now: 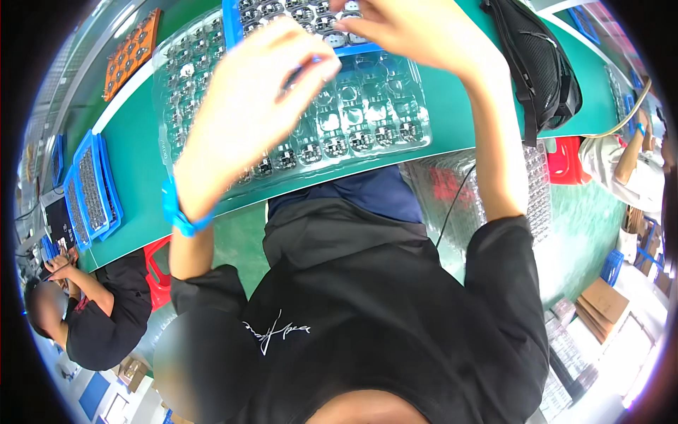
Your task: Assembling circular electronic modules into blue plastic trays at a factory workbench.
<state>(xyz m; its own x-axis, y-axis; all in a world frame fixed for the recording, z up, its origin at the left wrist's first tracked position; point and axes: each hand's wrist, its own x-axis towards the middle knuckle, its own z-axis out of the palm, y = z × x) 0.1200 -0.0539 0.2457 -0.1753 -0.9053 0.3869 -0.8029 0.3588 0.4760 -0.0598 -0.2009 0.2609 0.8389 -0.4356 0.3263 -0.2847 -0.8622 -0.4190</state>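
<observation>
My left hand (258, 99), with a blue band (185, 210) on its wrist, is raised over the clear plastic tray (418, 106). Thumb and fingers curl together in a pinch. Motion and glare smear them, so I cannot make out what lies between. My right hand (395, 28) hovers at the blue tray (357, 49), which sits on the clear tray's far part. Its thumb and a finger are apart above small round metal parts (304, 14); the other fingers are partly cut off by the picture's top edge. More small metal parts (335, 146) fill the clear tray's near row.
A black bag (540, 71) lies on the green table (452, 106) at the right. Stacked blue trays (92, 191) and an orange tray (133, 56) are at the left. Clear trays (452, 187) stand beneath the table edge. Co-workers (99, 311) sit at both sides.
</observation>
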